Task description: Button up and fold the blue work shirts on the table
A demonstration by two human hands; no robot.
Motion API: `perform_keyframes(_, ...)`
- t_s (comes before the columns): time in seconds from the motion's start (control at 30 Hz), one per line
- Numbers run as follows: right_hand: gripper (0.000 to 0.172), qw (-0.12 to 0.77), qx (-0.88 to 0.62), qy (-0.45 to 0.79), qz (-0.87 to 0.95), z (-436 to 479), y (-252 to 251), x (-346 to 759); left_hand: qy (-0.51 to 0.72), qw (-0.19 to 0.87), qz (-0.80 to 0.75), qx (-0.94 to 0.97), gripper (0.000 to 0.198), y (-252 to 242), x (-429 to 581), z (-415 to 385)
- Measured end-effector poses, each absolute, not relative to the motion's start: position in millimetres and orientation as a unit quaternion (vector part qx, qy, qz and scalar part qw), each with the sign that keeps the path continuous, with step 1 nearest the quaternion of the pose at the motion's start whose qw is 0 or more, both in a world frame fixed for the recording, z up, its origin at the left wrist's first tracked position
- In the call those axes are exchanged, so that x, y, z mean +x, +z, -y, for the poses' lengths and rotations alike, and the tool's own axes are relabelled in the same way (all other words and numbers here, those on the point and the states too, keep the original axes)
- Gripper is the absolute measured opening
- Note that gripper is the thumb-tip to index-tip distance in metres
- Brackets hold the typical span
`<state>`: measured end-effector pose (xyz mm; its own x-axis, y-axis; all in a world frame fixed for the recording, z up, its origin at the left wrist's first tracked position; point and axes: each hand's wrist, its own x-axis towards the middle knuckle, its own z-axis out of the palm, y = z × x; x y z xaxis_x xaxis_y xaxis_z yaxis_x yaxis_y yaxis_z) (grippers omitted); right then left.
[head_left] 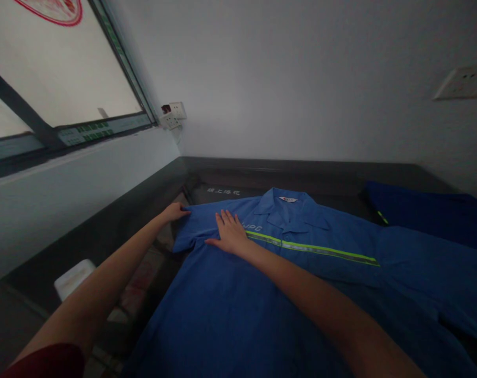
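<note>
A blue work shirt (285,294) with a yellow-green reflective stripe (313,249) lies spread face-up on a dark table (104,231), collar toward the far wall. My left hand (175,211) grips the top edge of the shirt's left short sleeve (191,231), fingers curled on the cloth. My right hand (230,231) lies flat on the shirt's left chest, fingers stretched out, just beside the stripe's end. Both arms reach forward across the shirt.
A second dark blue garment (427,212) lies at the table's far right. A white box (73,278) sits on the table's left side. A window (53,68) runs along the left wall. Wall sockets (173,115) sit in the corner, another socket (464,81) at right.
</note>
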<state>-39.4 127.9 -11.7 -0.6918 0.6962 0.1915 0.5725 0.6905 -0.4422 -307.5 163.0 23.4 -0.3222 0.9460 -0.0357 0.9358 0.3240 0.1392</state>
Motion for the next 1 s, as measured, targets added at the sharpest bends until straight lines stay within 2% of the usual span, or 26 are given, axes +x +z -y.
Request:
perform_keyframes(0.2, 0.122, 0.147, -0.369, 0.212, 0.893, -147, -15, -60, 0.067, 0.033, -0.815, 0.575, 0.024, 31, -303, -170)
perform_keyframes(0.33, 0.125, 0.112, -0.347, 0.243, 0.899, -160, -11, -61, 0.090, 0.020, -0.810, 0.579, 0.028, 47, -298, -174)
perform_keyframes(0.47, 0.131, 0.109, -0.374, 0.250, 0.886, -170, -10, -62, 0.164, 0.009, -0.776, 0.609, 0.029, 70, -287, -178)
perform_keyframes(0.53, 0.134, 0.116, -0.393, 0.251, 0.877, -172, -12, -64, 0.210, 0.043, -0.761, 0.612, 0.028, 82, -277, -178)
perform_keyframes(0.7, 0.138, 0.131, -0.410, 0.251, 0.867, -172, -16, -68, 0.305, 0.205, -0.708, 0.603, 0.020, 103, -232, -168)
perform_keyframes(0.87, 0.135, 0.126, -0.421, 0.244, 0.864, -170, -12, -69, 0.322, 0.315, -0.653, 0.609, 0.011, 105, -181, -161)
perform_keyframes(1.0, 0.112, 0.129, -0.435, 0.220, 0.864, -164, -7, -64, 0.289, 0.301, -0.651, 0.635, 0.011, 94, -154, -166)
